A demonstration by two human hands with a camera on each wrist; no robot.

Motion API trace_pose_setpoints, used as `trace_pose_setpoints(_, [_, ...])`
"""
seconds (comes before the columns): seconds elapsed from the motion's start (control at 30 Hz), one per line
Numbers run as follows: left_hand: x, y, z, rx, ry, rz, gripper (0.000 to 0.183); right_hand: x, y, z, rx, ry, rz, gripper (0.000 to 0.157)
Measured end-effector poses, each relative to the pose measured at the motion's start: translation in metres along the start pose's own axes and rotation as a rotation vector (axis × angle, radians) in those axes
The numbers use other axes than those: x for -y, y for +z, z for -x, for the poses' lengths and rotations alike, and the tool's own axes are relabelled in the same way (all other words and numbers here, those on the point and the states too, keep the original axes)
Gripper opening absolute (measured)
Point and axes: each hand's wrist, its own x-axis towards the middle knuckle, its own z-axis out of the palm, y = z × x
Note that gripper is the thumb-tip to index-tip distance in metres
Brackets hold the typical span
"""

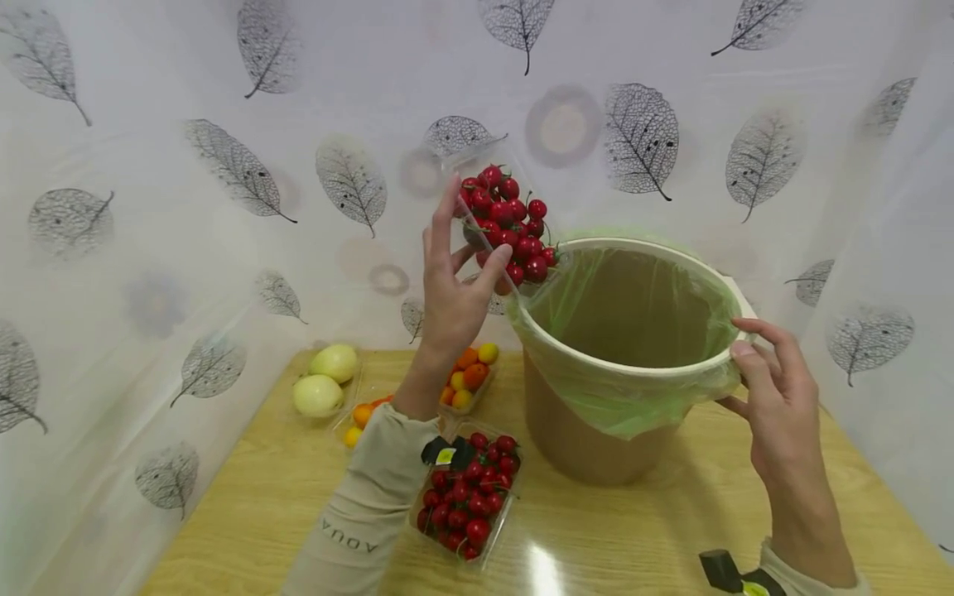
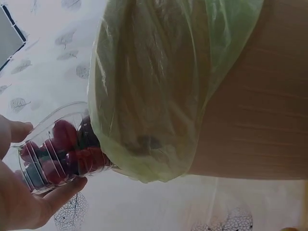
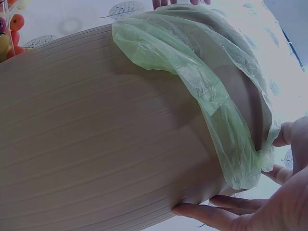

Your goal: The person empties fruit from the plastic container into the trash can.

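My left hand [image 1: 456,294] grips a clear plastic box [image 1: 484,234] of red cherries [image 1: 510,217], tilted beside the left rim of a tall brown bin [image 1: 581,443]. The cherries are heaped in the box; some have green stems. A thin green plastic bag [image 1: 626,406] lines the bin and folds over its pale rim. At the bin's right side, my right hand [image 1: 778,397] holds the rim with the bag, thumb and fingers on either side. In the right wrist view, fingertips [image 3: 185,210] press the bin's ribbed outer wall.
A second clear box of cherries [image 1: 465,497] stands on the wooden table [image 1: 641,538] below my left forearm. Behind it are small orange and yellow fruits [image 1: 469,378] in boxes and two pale green round fruits [image 1: 318,396]. A leaf-patterned plastic sheet [image 1: 417,66] hangs around the table.
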Motion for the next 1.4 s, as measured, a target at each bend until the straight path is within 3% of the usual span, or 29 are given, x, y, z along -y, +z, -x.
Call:
trace_pose_setpoints(0.13, [-0.002,0.004,0.001,0.005,-0.006,-0.009,0.072,0.0,0.0,0.0,0.006,-0.005,-0.012,0.039])
trace_pose_setpoints(0.5, [-0.003,0.012,0.008,0.023,0.07,-0.069,0.072,0.001,0.002,0.001,0.013,-0.012,-0.018,0.039])
trace_pose_setpoints(0.83, [-0.006,0.015,0.01,0.071,0.063,-0.111,0.069,0.001,0.0,0.002,0.012,-0.004,0.022,0.039])
trace_pose_setpoints(1.07, [0.027,0.017,0.008,0.084,0.098,-0.195,0.078,0.001,-0.001,0.002,0.009,0.008,0.033,0.039])
trace_pose_setpoints(1.4, [0.025,0.018,0.009,0.107,0.105,-0.288,0.079,0.001,0.0,0.002,0.016,-0.006,0.015,0.039])
